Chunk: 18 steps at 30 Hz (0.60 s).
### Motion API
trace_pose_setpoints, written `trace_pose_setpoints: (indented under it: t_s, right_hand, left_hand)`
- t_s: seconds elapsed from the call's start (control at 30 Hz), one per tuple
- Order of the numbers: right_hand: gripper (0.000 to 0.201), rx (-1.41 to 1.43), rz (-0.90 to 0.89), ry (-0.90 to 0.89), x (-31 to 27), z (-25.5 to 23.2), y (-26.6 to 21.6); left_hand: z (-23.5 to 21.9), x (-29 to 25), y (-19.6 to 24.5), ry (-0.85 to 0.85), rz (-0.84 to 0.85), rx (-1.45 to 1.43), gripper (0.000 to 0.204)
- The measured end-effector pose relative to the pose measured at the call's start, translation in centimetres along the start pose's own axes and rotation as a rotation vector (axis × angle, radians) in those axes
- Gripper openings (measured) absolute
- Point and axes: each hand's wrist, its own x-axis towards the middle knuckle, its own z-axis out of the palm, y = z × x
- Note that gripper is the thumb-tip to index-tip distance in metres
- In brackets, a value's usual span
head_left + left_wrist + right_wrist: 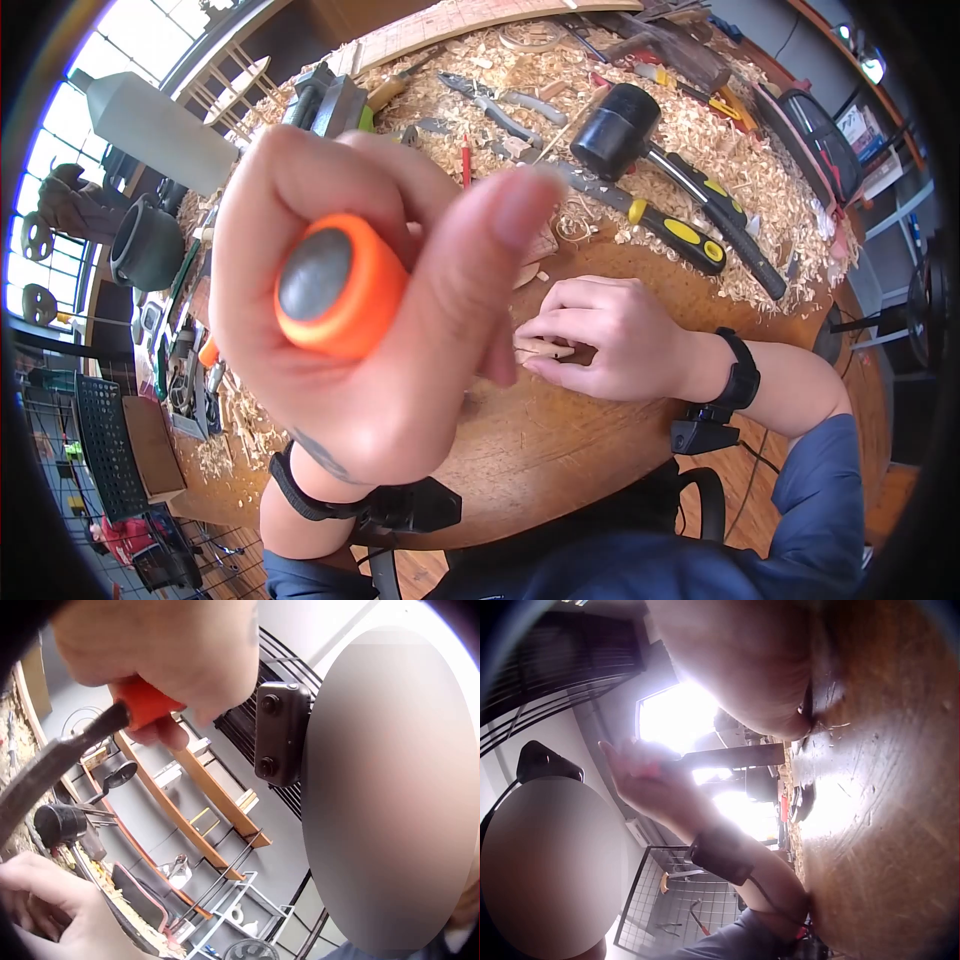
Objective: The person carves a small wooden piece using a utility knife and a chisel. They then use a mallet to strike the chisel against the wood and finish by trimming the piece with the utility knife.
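My left hand (pixel 440 310) is raised close to the head camera, its fingers wrapped around the orange handle (pixel 378 305) of a chisel, with the grey metal butt facing up. In the left wrist view the flat steel blade (pixel 56 769) points down toward the bench. My right hand (pixel 620 340) rests low on the wooden bench (pixel 560 450). Its thumb and fingers pinch a small pale piece of wood (pixel 545 349), mostly covered by the fingers.
A black rubber mallet (pixel 615 130) lies beyond my right hand, beside a yellow-and-black handled tool (pixel 680 238). Wood shavings (pixel 780 200) cover the back of the bench. Pliers (pixel 500 115) and a red pencil (pixel 466 160) lie among them. A grey-green pot (pixel 148 243) stands at the left.
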Motion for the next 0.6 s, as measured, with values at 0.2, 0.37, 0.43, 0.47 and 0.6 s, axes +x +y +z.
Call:
trace_pose_setpoints:
  t_s: [0.2,0.37,0.43,0.47,0.6]
  right_hand:
    - [0.022,-0.026,-0.052,0.031,0.1,-0.1,0.1]
    - [0.018,-0.013,0.002,0.009,0.0,-0.3,0.0]
    - [0.018,-0.016,0.005,0.008,0.0,-0.3,0.0]
    - [0.018,-0.019,0.007,0.004,0.0,-0.3,0.0]
    - [0.018,-0.022,0.019,-0.009,0.0,-0.4,-0.1]
  left_hand:
    - [-0.6,0.3,-0.7,0.067,-0.114,-0.186,0.019]
    - [-0.4,0.2,-0.9,0.030,-0.100,-0.219,0.017]
    - [-0.3,0.1,-0.7,0.018,-0.122,-0.231,0.016]
    - [-0.4,0.1,-0.8,0.018,-0.122,-0.231,0.016]
    - [-0.8,0.0,-1.3,-0.042,-0.109,-0.286,0.016]
